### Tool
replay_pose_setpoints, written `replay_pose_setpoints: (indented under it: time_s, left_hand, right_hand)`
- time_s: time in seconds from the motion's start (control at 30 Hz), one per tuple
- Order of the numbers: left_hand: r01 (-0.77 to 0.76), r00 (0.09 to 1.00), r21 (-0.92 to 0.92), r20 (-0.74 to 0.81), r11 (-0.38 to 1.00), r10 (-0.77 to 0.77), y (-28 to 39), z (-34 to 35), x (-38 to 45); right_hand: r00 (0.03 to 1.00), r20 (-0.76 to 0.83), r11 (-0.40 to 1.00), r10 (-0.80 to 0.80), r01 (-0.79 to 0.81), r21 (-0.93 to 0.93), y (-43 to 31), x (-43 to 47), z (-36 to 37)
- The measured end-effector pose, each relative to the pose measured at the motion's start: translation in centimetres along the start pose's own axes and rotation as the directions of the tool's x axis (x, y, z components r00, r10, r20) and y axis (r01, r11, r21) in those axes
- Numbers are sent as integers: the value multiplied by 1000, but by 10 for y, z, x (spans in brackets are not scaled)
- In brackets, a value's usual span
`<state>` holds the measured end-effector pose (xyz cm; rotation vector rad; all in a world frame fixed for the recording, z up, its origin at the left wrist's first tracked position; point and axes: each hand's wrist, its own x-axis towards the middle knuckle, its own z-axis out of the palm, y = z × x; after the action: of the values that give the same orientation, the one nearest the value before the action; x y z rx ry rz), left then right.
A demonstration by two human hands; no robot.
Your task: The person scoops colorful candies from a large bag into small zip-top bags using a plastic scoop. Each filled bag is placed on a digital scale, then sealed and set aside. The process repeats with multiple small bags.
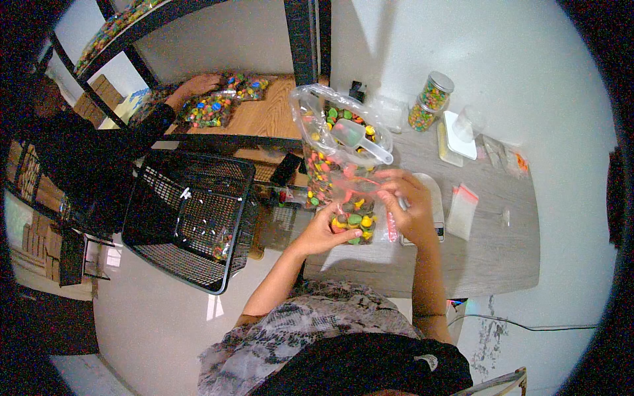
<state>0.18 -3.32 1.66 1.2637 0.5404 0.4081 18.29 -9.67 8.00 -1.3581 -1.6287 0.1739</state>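
My left hand (328, 232) grips a small clear zip bag partly filled with colourful candies (354, 221), its thumb across the front. At the bag's upper edge, which has a red strip, the fingers of my right hand (407, 205) are pinched together; they look slightly blurred. Just beyond both hands stands a large open clear plastic bag (317, 171) of similar candies. A translucent plastic scoop (364, 141) rests in its mouth. Partly hidden behind my right hand is a pale weighing scale (435, 198). Another bag's red strip (392, 227) shows beside the scale.
Empty zip bags (462, 212) lie on the grey wood-grain table (500, 247). Two stacked candy jars (431, 101) stand near the wall beside a white container (459, 136). A black plastic basket (198, 222) is at left. A co-worker's hand (200, 85) touches candy bags (210, 110) on a shelf.
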Motion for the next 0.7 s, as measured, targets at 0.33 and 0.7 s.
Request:
replay_pose_setpoints:
  time_s: [0.33, 0.7]
  left_hand:
    - [-203, 979, 185, 59, 962, 195, -17, -11, 7]
    - [-404, 914, 153, 12, 902, 407, -3, -8, 13]
  right_hand:
    - [1000, 11, 998, -1, 0, 69, -13, 5, -1]
    - [999, 9, 994, 47, -48, 102, -9, 2, 0]
